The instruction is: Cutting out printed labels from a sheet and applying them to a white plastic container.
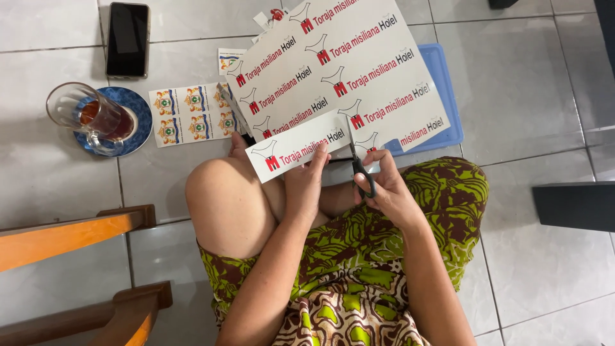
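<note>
A single head-worn camera looks almost straight down at the wearer's lap and the tiled floor [532, 83] from close range. Both forearms enter from the bottom edge. The field of view reaches from a wooden chair [77, 237] at lower left to a phone [127, 40] at top left.
</note>
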